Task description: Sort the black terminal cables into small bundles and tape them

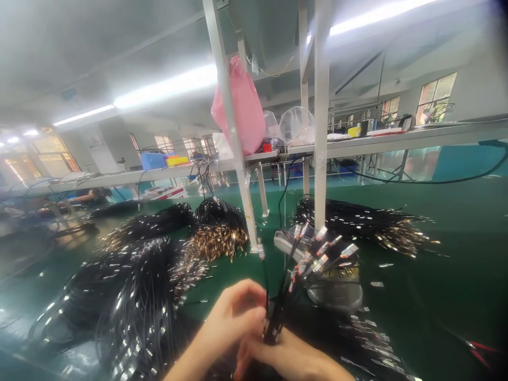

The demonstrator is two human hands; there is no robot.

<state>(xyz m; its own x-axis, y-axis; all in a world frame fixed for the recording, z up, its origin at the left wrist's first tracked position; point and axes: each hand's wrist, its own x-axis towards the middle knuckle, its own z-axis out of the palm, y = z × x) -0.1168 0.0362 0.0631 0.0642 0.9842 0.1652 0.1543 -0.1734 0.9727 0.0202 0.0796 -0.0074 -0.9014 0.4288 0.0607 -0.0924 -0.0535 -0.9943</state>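
Observation:
My right hand (283, 353) is closed around the lower part of a bundle of black cables (282, 307). Silver metal connectors (317, 254) fan out at the bundle's upper end. Just left of it, my left hand (238, 312) has its fingers curled in a pinch on a single black cable (266, 280), whose pale connector end points up. The two hands touch or nearly touch; the right fingers are partly hidden behind the left hand and the cables.
Piles of black cables (135, 296) lie on the green floor (436, 286) at left, with another pile (345, 217) behind. Shoes (337, 296) show behind the bundle. White bench legs (243, 201) rise ahead, near a pink bag (248, 114). Red-handled pliers (478, 346) lie right.

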